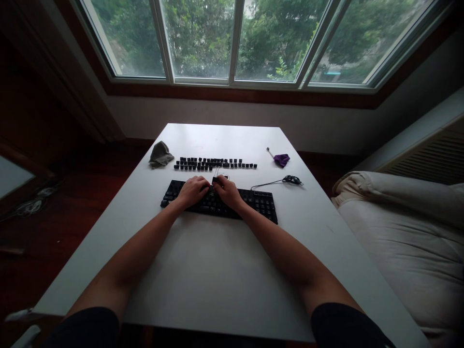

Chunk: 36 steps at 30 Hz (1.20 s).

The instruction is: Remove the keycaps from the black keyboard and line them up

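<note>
A black keyboard (255,202) lies across the white table in front of me. My left hand (194,190) is over its left-middle part, fingers curled together with the tips beside my right hand; whatever they pinch is too small and dark to make out. Between the thumb and fingers of my right hand (227,189) is a small black keycap puller (215,180), with thin wire loops sticking out beyond the hand. Both hands hide the middle keys. Just past the keyboard, several loose black keycaps (197,164) stand in two rough rows.
On the white table (203,270), a grey cloth (160,154) lies at the far left. A purple cloth (282,160) and a thin white stick with a dark tip (269,152) are at the far right. The keyboard's coiled cable (292,180) lies nearer. A padded seat (398,232) stands right of the table.
</note>
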### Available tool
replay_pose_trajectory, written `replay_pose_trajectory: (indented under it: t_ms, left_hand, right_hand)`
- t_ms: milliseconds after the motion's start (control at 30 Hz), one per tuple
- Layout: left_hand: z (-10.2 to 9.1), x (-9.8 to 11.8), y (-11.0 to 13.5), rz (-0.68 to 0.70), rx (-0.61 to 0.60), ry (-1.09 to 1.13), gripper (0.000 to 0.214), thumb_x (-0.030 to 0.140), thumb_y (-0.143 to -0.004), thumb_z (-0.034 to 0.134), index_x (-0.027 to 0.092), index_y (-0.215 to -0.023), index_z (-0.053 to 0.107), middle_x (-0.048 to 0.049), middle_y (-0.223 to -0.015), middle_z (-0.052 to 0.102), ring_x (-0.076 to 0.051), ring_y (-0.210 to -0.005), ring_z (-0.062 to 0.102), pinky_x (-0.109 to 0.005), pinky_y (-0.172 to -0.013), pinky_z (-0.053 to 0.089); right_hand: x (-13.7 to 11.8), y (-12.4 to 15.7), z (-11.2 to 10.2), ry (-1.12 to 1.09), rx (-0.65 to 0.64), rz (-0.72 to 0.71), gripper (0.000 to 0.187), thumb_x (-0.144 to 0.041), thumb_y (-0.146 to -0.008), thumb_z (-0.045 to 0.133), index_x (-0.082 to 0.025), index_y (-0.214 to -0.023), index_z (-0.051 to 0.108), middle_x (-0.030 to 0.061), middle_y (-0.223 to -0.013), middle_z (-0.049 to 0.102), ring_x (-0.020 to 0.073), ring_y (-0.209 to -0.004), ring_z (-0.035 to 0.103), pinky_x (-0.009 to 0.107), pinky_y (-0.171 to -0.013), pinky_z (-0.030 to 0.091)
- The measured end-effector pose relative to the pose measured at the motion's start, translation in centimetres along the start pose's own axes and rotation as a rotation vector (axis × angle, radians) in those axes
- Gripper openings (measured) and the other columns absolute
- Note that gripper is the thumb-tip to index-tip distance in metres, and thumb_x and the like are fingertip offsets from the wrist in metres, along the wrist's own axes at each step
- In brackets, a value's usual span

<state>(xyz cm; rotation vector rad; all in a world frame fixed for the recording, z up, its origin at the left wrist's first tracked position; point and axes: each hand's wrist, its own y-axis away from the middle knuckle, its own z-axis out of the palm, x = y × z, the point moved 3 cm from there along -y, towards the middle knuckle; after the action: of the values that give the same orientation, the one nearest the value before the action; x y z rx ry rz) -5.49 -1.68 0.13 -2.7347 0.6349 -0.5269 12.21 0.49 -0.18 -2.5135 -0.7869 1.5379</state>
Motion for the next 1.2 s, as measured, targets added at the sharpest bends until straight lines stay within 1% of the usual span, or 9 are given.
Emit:
replay_pose_trajectory:
  t_ms: [167,300,467,533,667,800,967,1100,1200]
  left_hand:
    - [0.0,0.1,0.1,0.015,0.004,-0.023,0.018,0.029,-0.092,0.055,0.024,-0.102,0.069,-0.0061,-0.106,0.068,-0.025,-0.099,0.059,-0.042,-0.092,0.048]
    - [0.1,0.1,0.1,0.016,0.012,-0.039,0.018,0.029,-0.092,0.055,0.024,-0.102,0.068,-0.0066,-0.106,0.068,-0.025,-0.097,0.058,-0.043,-0.090,0.048]
    - [0.1,-0.1,0.2,0.023,0.026,-0.034,0.017,0.026,-0.090,0.055,0.023,-0.101,0.068,-0.0068,-0.106,0.067,-0.026,-0.100,0.058,-0.043,-0.092,0.048]
    - [0.0,0.1,0.2,0.048,0.029,-0.016,0.018,0.022,-0.088,0.055,0.023,-0.102,0.067,-0.0067,-0.109,0.067,-0.026,-0.103,0.058,-0.043,-0.094,0.048]
    - [-0.4,1.0,0.3,0.134,-0.042,0.012,0.021,0.017,-0.082,0.057,0.022,-0.101,0.066,-0.0065,-0.107,0.066,-0.025,-0.101,0.058,-0.042,-0.093,0.048]
    - [-0.5,1.6,0.3,0.179,-0.103,-0.001,0.017,0.028,-0.081,0.064,0.021,-0.097,0.065,-0.0072,-0.101,0.064,-0.026,-0.096,0.058,-0.042,-0.089,0.048]
    - [-0.2,1.3,0.3,0.175,-0.090,0.018,0.014,0.034,-0.090,0.059,0.022,-0.096,0.064,-0.0071,-0.102,0.064,-0.025,-0.097,0.059,-0.041,-0.088,0.046]
    - [0.1,1.3,0.0,0.130,-0.058,0.097,0.018,0.034,-0.097,0.051,0.022,-0.102,0.062,-0.0068,-0.103,0.066,-0.024,-0.099,0.060,-0.040,-0.091,0.046]
    - [0.2,1.6,-0.1,0.114,-0.042,0.135,0.018,0.033,-0.099,0.049,0.022,-0.105,0.061,-0.0069,-0.105,0.067,-0.023,-0.100,0.060,-0.040,-0.092,0.047]
  right_hand:
    - [0.0,-0.5,-0.5,0.044,-0.120,-0.042,0.013,-0.037,-0.091,0.054,-0.024,-0.092,0.057,-0.0009,-0.074,0.063,0.0171,-0.069,0.057,0.026,-0.066,0.043]
    - [-0.4,-0.3,-0.8,0.071,-0.218,-0.135,0.010,-0.032,-0.090,0.057,-0.023,-0.090,0.060,-0.0007,-0.076,0.062,0.0158,-0.068,0.055,0.025,-0.067,0.042]
    - [-1.0,0.5,-0.6,0.253,-0.196,-0.287,0.009,-0.029,-0.091,0.056,-0.022,-0.091,0.062,0.0039,-0.084,0.065,0.0178,-0.075,0.056,0.027,-0.072,0.041]
    - [-1.0,0.7,-0.5,0.302,-0.174,-0.315,0.010,-0.030,-0.093,0.055,-0.022,-0.093,0.062,0.0051,-0.086,0.066,0.0185,-0.076,0.057,0.027,-0.072,0.040]
    - [-0.6,0.8,-0.7,0.306,-0.116,-0.275,0.015,-0.034,-0.096,0.053,-0.022,-0.096,0.061,0.0039,-0.083,0.066,0.0176,-0.072,0.058,0.026,-0.069,0.039]
    - [-0.2,0.8,-0.7,0.281,-0.093,-0.242,0.016,-0.035,-0.097,0.053,-0.022,-0.098,0.062,0.0034,-0.083,0.068,0.0177,-0.073,0.061,0.026,-0.069,0.041]
    - [-0.2,0.8,-0.6,0.216,-0.071,-0.217,0.015,-0.035,-0.095,0.054,-0.023,-0.096,0.062,0.0028,-0.083,0.069,0.0185,-0.075,0.063,0.027,-0.072,0.043]
    - [-0.1,0.7,-1.0,0.073,0.028,-0.133,0.019,-0.038,-0.096,0.050,-0.023,-0.097,0.060,0.0018,-0.080,0.069,0.0173,-0.070,0.061,0.027,-0.070,0.045]
    - [0.0,0.5,-1.2,0.014,0.077,-0.097,0.020,-0.040,-0.095,0.050,-0.022,-0.097,0.059,0.0010,-0.076,0.067,0.0168,-0.066,0.058,0.027,-0.067,0.045]
